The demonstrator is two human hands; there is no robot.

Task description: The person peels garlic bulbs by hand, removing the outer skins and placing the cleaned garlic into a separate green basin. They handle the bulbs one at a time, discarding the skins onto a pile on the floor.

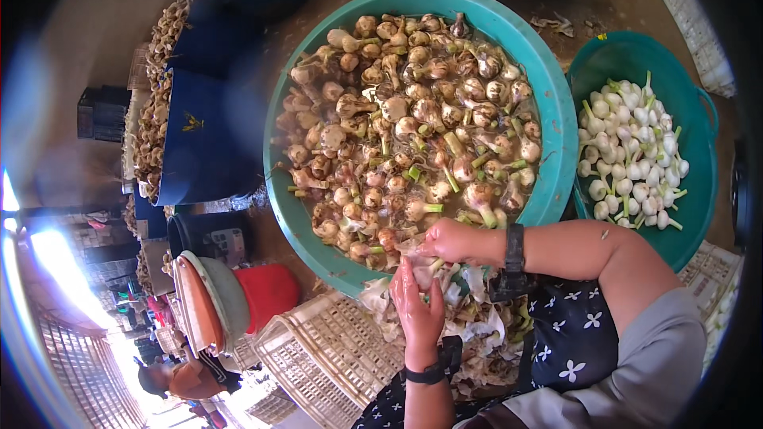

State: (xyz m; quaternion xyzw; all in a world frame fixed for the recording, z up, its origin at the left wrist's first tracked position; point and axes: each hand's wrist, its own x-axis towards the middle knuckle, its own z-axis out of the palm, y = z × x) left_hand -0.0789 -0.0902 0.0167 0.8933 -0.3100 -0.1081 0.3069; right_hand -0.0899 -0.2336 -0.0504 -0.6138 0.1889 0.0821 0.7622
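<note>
Over the near edge of the large tub (560, 135), the two hands meet around a piece of garlic (435, 265), mostly hidden between them. The right hand (453, 240) is curled tight and seems to grip it; the left hand (419, 310) has its fingers stretched and thumb apart against it, and whether it grips too I cannot tell. Loose peel (477, 326) piles just outside that edge, over the lap. Brown bulbs (421, 111) fill the tub; white bulbs (632, 151) lie in the basin (683, 214) beyond its right edge.

Both hands look wet, so the garlic could slip and drop among the brown bulbs or into the peel. Peel heaped so close to the edge could also spill into the tub.
</note>
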